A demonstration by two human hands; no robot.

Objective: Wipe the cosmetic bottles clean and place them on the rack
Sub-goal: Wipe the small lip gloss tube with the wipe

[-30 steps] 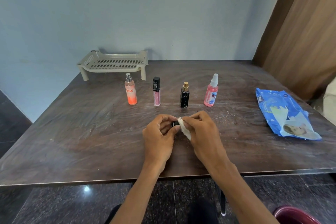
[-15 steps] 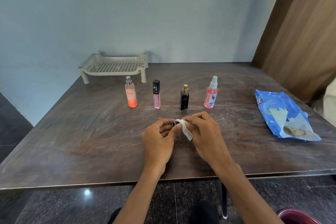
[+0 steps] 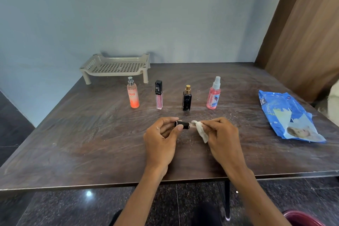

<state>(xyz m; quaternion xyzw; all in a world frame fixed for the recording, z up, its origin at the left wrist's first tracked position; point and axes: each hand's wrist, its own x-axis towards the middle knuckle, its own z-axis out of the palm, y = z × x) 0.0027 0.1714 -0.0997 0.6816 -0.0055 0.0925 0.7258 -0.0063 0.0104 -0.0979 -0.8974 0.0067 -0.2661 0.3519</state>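
— Head view: where is the black cosmetic tube (image 3: 183, 124)?
— Level above the table (image 3: 73, 143), gripped by the left hand (image 3: 161, 139). The right hand (image 3: 220, 137) pinches a white wipe (image 3: 201, 131) against its end. The beige rack (image 3: 115, 67) stands far behind.

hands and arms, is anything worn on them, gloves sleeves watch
The left hand and right hand are ungloved. Both forearms are bare to the bottom of the frame: no sleeve, watch or bracelet in view. A ring is too small to tell.
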